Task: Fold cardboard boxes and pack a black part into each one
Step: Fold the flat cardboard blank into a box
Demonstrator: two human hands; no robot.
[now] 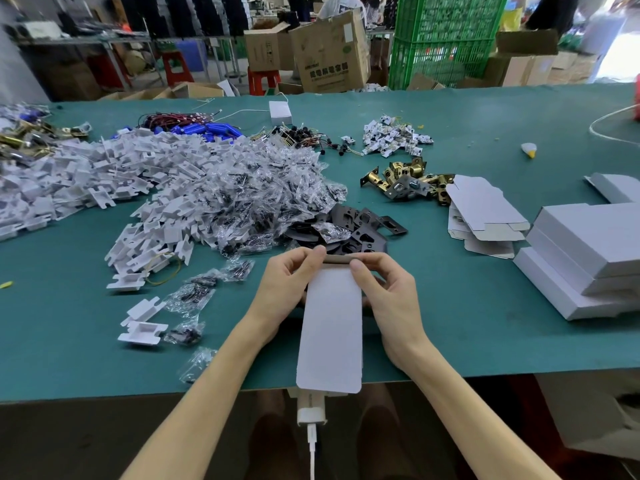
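A long white cardboard box (330, 327) lies lengthwise in front of me on the green table (467, 306), its near flap reaching over the table edge. My left hand (287, 285) grips its far left corner. My right hand (384, 292) grips the far right corner, thumb on top. Both thumbs press at the brown folded flap at the far end. Black metal plates (363, 226) lie in a heap just beyond the box. Flat unfolded box blanks (485, 213) are stacked at the right.
Folded white boxes (585, 258) are stacked at the right edge. White plastic trays (114, 174) and clear bags of screws (263, 195) form a large pile at the left. Brass latches (408, 180) lie behind the blanks. A white charger (311, 408) hangs below the table edge.
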